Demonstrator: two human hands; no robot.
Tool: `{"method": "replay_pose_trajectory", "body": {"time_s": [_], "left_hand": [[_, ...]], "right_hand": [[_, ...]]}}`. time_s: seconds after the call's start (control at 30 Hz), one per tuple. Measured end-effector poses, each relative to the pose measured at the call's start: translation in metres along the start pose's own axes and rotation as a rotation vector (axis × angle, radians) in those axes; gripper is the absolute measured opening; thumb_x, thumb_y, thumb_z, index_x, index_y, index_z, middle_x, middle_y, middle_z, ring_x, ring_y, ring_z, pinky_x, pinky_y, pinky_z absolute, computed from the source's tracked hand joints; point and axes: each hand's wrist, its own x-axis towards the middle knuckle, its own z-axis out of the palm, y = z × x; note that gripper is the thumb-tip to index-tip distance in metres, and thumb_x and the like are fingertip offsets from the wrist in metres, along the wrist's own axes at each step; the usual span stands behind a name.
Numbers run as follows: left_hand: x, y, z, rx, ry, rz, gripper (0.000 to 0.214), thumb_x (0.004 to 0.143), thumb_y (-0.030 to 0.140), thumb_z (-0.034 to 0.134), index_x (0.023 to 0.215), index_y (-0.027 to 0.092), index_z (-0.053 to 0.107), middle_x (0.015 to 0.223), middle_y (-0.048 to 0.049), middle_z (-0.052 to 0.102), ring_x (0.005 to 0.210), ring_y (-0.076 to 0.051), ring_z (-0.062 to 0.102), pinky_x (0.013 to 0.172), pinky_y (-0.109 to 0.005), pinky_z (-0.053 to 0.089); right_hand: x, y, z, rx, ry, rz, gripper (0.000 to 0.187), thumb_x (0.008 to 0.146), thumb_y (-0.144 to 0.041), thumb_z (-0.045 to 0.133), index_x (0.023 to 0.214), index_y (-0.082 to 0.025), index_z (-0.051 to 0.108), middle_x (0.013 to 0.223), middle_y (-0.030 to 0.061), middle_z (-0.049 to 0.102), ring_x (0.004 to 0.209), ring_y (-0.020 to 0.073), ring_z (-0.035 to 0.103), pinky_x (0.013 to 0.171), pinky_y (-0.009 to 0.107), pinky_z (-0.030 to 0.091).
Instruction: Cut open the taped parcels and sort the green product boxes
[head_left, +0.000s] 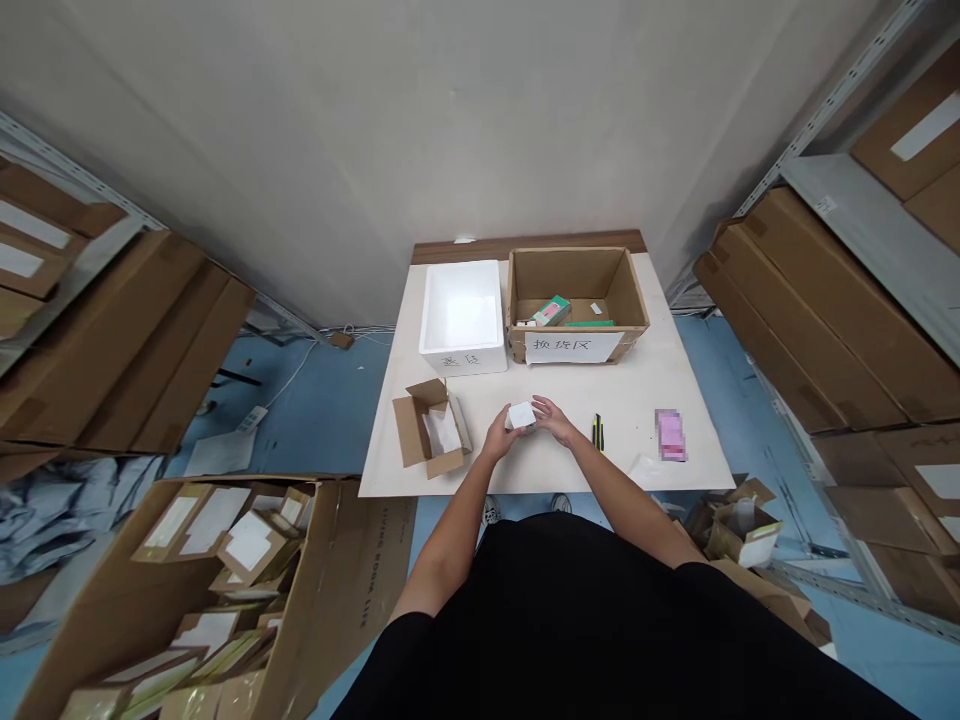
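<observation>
A small white box (521, 416) was held just above or on the near part of the table (546, 472), which of the two could not be told; the left hand (502, 436) had its grip clamped on the box's left and near side, while the right hand (553, 420) had its fingers curved at the right edge, whether pressing or merely touching being unclear; the step in hand looked like handling or inspecting the box, and any further turn seemed to call for a steady left grip with the right fingers free to work.

Just left stood an open carton (444, 464), flaps spread, with white paper (441, 432) inside; to the right lay a yellow-and-black cutter (598, 433) and, farther off, a blurred pink item (670, 436); beyond the hands stood a white bin (487, 360) and, beside it, a large cardboard box (570, 268), both with handwriting in front, the latter holding a green-and-pink packet (553, 311).
</observation>
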Motion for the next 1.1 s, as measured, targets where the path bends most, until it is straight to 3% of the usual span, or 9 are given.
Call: {"method": "replay_pose_trajectory", "body": {"time_s": [0.17, 0.23, 0.33, 0.4, 0.47, 0.57, 0.77, 0.93, 1.1], "left_hand": [[0.018, 0.020, -0.022, 0.187, -0.065, -0.039, 0.079, 0.101, 0.056, 0.062, 0.166, 0.014, 0.043, 0.157, -0.0185, 0.060, 0.140, -0.032, 0.061, 0.112, -0.039, 0.048], [0.029, 0.032, -0.027, 0.267, -0.023, -0.074, 0.065, 0.107, 0.062, 0.046, 0.151, 0.016, 0.061, 0.144, -0.0165, 0.071, 0.136, -0.032, 0.064, 0.110, -0.039, 0.048], [0.045, 0.050, -0.029, 0.341, 0.068, -0.222, 0.070, 0.110, 0.064, 0.027, 0.121, 0.018, 0.078, 0.121, -0.0176, 0.080, 0.123, -0.034, 0.071, 0.099, -0.040, 0.051], [0.052, 0.058, -0.026, 0.355, 0.098, -0.319, 0.063, 0.109, 0.062, 0.034, 0.122, 0.017, 0.077, 0.118, -0.0187, 0.080, 0.119, -0.034, 0.072, 0.094, -0.039, 0.052], [0.055, 0.063, -0.022, 0.356, 0.145, -0.348, 0.057, 0.105, 0.057, 0.048, 0.140, 0.016, 0.067, 0.128, -0.0186, 0.077, 0.120, -0.033, 0.071, 0.093, -0.038, 0.052], [0.050, 0.064, -0.020, 0.372, 0.258, -0.236, 0.057, 0.101, 0.050, 0.060, 0.150, 0.021, 0.058, 0.144, -0.0159, 0.068, 0.124, -0.030, 0.068, 0.095, -0.036, 0.051], [0.038, 0.057, -0.021, 0.332, -0.002, -0.045, 0.033, 0.093, 0.034, 0.071, 0.124, 0.025, 0.071, 0.132, -0.0078, 0.072, 0.118, -0.026, 0.067, 0.099, -0.034, 0.051], [0.037, 0.052, -0.020, 0.279, 0.021, -0.006, 0.030, 0.096, 0.030, 0.067, 0.125, 0.024, 0.071, 0.129, -0.0078, 0.074, 0.119, -0.025, 0.067, 0.103, -0.035, 0.050], [0.038, 0.049, -0.020, 0.249, 0.038, 0.007, 0.035, 0.090, 0.023, 0.068, 0.124, 0.023, 0.072, 0.130, -0.0087, 0.074, 0.122, -0.026, 0.067, 0.108, -0.038, 0.051]], "right_hand": [[0.007, 0.016, 0.024, -0.059, 0.100, -0.079, 0.095, 0.057, -0.017, 0.082, 0.149, -0.026, 0.059, 0.161, 0.0121, 0.056, 0.152, 0.0310, 0.049, 0.127, 0.047, 0.038], [0.008, 0.021, 0.032, -0.093, 0.146, -0.082, 0.093, 0.063, -0.021, 0.081, 0.152, -0.024, 0.055, 0.161, 0.0130, 0.056, 0.150, 0.0308, 0.052, 0.124, 0.047, 0.041], [0.008, 0.025, 0.037, -0.164, 0.158, -0.102, 0.087, 0.069, -0.025, 0.080, 0.153, -0.024, 0.055, 0.155, 0.0139, 0.062, 0.144, 0.0302, 0.059, 0.120, 0.046, 0.047], [0.008, 0.026, 0.038, -0.233, 0.172, -0.106, 0.083, 0.072, -0.026, 0.080, 0.152, -0.024, 0.055, 0.150, 0.0141, 0.065, 0.138, 0.0296, 0.064, 0.116, 0.046, 0.051], [0.008, 0.025, 0.038, -0.342, 0.228, -0.092, 0.080, 0.074, -0.028, 0.079, 0.150, -0.023, 0.056, 0.147, 0.0142, 0.066, 0.131, 0.0292, 0.068, 0.111, 0.044, 0.054], [0.006, 0.018, 0.041, -0.569, 0.338, -0.083, 0.072, 0.078, -0.030, 0.076, 0.148, -0.023, 0.058, 0.143, 0.0133, 0.067, 0.118, 0.0279, 0.072, 0.104, 0.042, 0.058], [0.002, 0.007, 0.052, -0.900, 0.450, -0.081, 0.072, 0.087, -0.033, 0.070, 0.155, -0.020, 0.052, 0.124, 0.0118, 0.075, 0.116, 0.0293, 0.072, 0.104, 0.040, 0.055], [-0.002, 0.008, 0.052, -0.941, 0.435, -0.092, 0.069, 0.093, -0.032, 0.063, 0.159, -0.018, 0.047, 0.123, 0.0122, 0.077, 0.109, 0.0279, 0.074, 0.098, 0.035, 0.054], [-0.005, 0.010, 0.046, -0.910, 0.486, -0.101, 0.060, 0.100, -0.022, 0.045, 0.160, -0.016, 0.045, 0.102, 0.0083, 0.079, 0.097, 0.0269, 0.075, 0.091, 0.035, 0.055]]}}
